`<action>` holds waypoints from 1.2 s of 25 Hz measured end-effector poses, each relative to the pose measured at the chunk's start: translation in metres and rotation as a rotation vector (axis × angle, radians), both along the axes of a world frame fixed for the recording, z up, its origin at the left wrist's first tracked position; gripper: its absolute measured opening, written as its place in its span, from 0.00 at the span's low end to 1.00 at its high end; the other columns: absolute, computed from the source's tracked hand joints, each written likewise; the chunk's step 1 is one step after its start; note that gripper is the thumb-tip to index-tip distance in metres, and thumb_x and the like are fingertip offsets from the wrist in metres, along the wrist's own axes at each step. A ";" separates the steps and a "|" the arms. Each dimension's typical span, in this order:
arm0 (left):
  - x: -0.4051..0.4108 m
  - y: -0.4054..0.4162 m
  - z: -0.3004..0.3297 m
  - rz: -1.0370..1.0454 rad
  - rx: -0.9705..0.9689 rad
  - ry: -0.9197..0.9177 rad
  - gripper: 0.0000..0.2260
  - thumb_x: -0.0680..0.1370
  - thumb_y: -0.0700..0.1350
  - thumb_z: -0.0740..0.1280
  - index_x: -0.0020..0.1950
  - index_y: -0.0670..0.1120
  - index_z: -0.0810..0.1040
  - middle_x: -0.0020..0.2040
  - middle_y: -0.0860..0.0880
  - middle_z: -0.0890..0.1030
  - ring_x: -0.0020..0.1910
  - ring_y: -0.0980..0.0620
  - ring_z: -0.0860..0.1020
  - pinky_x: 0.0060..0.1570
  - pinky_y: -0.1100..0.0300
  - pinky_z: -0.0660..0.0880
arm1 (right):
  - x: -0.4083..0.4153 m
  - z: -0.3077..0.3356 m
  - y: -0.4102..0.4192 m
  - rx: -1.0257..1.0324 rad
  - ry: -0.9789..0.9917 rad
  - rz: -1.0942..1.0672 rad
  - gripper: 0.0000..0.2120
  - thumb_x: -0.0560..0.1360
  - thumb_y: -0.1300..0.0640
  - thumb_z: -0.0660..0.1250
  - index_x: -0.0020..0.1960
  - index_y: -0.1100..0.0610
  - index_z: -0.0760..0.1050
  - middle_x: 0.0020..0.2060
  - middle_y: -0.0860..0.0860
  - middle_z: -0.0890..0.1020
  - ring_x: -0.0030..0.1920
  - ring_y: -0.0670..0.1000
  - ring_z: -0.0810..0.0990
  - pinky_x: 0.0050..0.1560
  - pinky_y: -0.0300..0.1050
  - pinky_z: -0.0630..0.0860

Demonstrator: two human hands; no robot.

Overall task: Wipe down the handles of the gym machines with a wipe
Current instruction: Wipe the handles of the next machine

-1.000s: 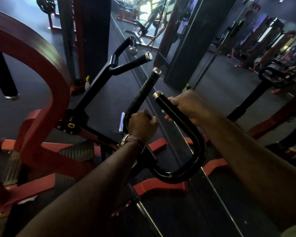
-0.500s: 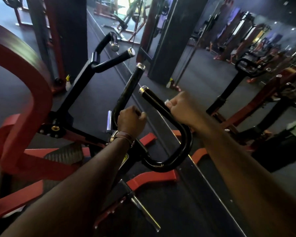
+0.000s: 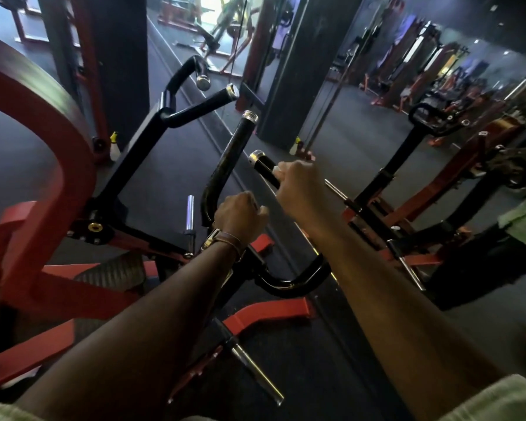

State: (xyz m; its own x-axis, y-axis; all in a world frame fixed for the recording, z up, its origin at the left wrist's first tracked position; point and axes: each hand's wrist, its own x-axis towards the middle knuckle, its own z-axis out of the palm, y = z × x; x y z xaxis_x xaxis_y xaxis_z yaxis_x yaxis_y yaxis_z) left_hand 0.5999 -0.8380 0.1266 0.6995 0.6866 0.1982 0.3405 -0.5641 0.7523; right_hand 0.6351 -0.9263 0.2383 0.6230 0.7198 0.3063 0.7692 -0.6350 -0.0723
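A black U-shaped machine handle [image 3: 301, 284] with chrome end caps rises in front of me. My left hand [image 3: 239, 218], a watch on its wrist, grips the lower part of the handle's straight left bar [image 3: 234, 147]. Around the right bar, just below its chrome cap [image 3: 256, 155], my right hand [image 3: 298, 186] is wrapped. A small white bit of wipe [image 3: 276, 169] shows at its fingers; the rest is hidden in the fist.
A second pair of black handles [image 3: 195, 109] stands further left. The machine's red frame [image 3: 70, 165] curves at the left. Chrome weight pegs [image 3: 189, 214] [image 3: 255, 375] stick out near my arms. A mirror wall [image 3: 377, 147] runs along the right; a spray bottle [image 3: 115, 147] stands on the floor.
My right hand has slid up the right bar toward its chrome cap. My left hand keeps the same grip on the left bar. The view has shifted slightly.
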 end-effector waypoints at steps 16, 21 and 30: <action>-0.072 0.030 -0.043 0.040 -0.362 -0.565 0.16 0.70 0.38 0.78 0.52 0.45 0.76 0.45 0.49 0.77 0.40 0.61 0.74 0.41 0.68 0.73 | -0.069 -0.083 -0.014 0.531 0.191 0.084 0.15 0.77 0.64 0.69 0.62 0.53 0.82 0.60 0.49 0.80 0.59 0.45 0.78 0.58 0.35 0.76; -0.075 0.049 -0.072 -0.011 -0.695 -0.336 0.40 0.65 0.54 0.80 0.71 0.47 0.65 0.60 0.47 0.76 0.54 0.50 0.79 0.52 0.54 0.81 | -0.060 -0.085 0.048 0.449 0.237 0.119 0.15 0.79 0.57 0.68 0.65 0.59 0.79 0.57 0.55 0.74 0.52 0.47 0.76 0.48 0.23 0.72; -0.056 0.043 -0.072 -0.149 -0.972 -0.442 0.24 0.66 0.46 0.79 0.59 0.49 0.75 0.51 0.46 0.84 0.50 0.48 0.84 0.52 0.45 0.82 | -0.009 -0.102 0.094 0.163 0.162 0.097 0.13 0.77 0.66 0.64 0.58 0.61 0.81 0.52 0.57 0.79 0.52 0.55 0.77 0.55 0.51 0.75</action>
